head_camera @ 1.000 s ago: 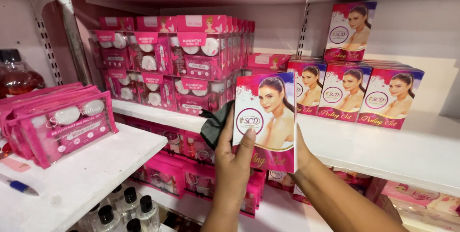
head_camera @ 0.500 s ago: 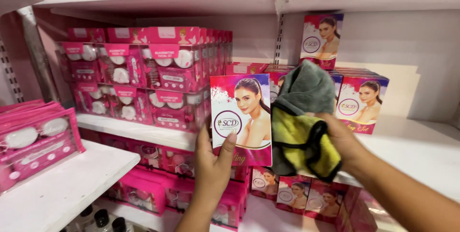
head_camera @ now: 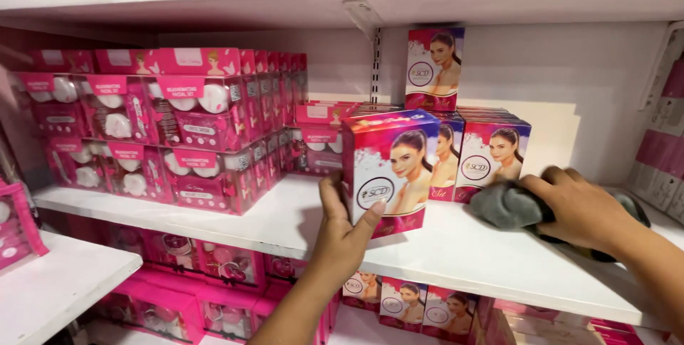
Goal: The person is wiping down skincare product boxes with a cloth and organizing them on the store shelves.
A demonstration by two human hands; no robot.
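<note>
Box [head_camera: 388, 174], a tall printed carton with a portrait on its front, stands just off the shelf [head_camera: 456, 252] edge, held up by the left hand [head_camera: 342, 234]. That hand grips its lower left corner: thumb up the near side face, fingers curled round the back, so it is closed on the carton. By its look the carton is light and thin-walled; it would likely dent under a hard squeeze, and its glossy skin may slip. A safer hold, I judge, is across the two narrow sides near the middle, not at one corner, where it can tip.

Right hand [head_camera: 581, 209] lies at 3 o'clock from the box, palm down, fingers bent over a grey cloth [head_camera: 509, 206] pressed onto the shelf board. The cloth is soft and bunched; it looks gripped, though the fingertips underneath are hidden.

At 1 o'clock from the box stands a row of like cartons [head_camera: 491, 160], close behind it, with one more [head_camera: 434, 67] perched on top of the row. These stand in the way of any push backward and could topple if knocked. At 9 o'clock, well apart, is a stack of pink window packs [head_camera: 185, 131], two layers high and several deep. A metal upright [head_camera: 375, 63] runs down the back wall at 12 o'clock. Below the board, at 6 o'clock, more cartons [head_camera: 399, 302] and pink packs [head_camera: 214, 266] fill the lower shelf.
</note>
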